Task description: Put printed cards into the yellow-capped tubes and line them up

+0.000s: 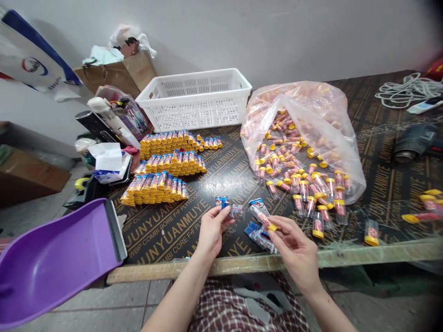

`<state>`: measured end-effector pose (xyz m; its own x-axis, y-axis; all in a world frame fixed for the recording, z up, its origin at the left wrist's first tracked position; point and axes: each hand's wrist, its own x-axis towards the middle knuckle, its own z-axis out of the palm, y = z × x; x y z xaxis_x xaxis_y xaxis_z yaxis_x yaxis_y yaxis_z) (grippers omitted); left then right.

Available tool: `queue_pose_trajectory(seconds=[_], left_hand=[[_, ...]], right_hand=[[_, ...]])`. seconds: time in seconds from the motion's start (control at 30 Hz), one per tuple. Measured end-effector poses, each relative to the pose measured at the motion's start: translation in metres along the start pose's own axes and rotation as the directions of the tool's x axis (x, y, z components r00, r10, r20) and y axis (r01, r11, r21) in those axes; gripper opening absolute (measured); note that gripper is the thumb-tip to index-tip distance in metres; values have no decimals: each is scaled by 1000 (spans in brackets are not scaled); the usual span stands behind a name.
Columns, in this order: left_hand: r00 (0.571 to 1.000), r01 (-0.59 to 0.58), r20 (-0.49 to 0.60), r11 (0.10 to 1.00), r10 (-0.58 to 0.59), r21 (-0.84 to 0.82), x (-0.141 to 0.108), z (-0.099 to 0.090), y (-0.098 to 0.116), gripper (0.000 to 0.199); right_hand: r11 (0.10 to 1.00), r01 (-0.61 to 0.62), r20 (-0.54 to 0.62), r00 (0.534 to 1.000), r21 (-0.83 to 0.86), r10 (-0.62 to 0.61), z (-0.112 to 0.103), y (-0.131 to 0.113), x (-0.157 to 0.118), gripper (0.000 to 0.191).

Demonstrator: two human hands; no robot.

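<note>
My left hand (pixel 212 230) pinches small blue-and-clear printed plastic sleeves (pixel 224 203) between thumb and fingers. Fingers of my right hand (pixel 296 249) close on the yellow cap of a small clear tube (pixel 264 218) with red-and-white print. A blue-topped sleeve (pixel 256 203) appears to be around the tube's far end; how far it covers the tube is hard to tell. Beneath that hand, more flat blue sleeves (pixel 258 236) lie on the dark board. Left of my hands, blue-topped tubes with yellow caps lie stacked in three groups, the nearest stack (pixel 155 186) beside the purple dustpan.
A pink translucent bag (pixel 332 110) spills many yellow-capped tubes (pixel 304 189) onto the board. Behind stands a white basket (pixel 194 108). The purple dustpan (pixel 58 263) overhangs the left edge. A heat gun or drill (pixel 413 144) and white cable (pixel 398 90) lie at right.
</note>
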<state>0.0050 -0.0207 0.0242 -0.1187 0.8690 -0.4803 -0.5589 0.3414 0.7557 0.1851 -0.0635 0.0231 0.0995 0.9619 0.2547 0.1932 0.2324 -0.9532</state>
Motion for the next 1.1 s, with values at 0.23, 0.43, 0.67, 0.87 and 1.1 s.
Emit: queue_pose_trajectory(seconds=[0.23, 0.43, 0.67, 0.87, 1.1], left_hand=[[996, -22, -89, 998, 17, -52, 3, -5, 0, 37], [991, -41, -133, 998, 34, -51, 0, -5, 0, 42], [980, -131, -150, 991, 130, 6, 1, -8, -4, 39], [993, -116, 26, 993, 116, 21, -7, -4, -2, 38], [973, 55, 217, 990, -82, 131, -19, -2, 2, 51]], right_hand=[[976, 154, 18, 988, -151, -153, 9, 0, -12, 29], [934, 266, 64, 964, -238, -258, 15, -2, -11, 37], [928, 311, 169, 945, -207, -279, 18, -1, -11, 39], [959, 249, 265, 942, -139, -206, 18, 5, -9, 34], [946, 285, 238, 940, -151, -245, 19, 16, -3, 53]])
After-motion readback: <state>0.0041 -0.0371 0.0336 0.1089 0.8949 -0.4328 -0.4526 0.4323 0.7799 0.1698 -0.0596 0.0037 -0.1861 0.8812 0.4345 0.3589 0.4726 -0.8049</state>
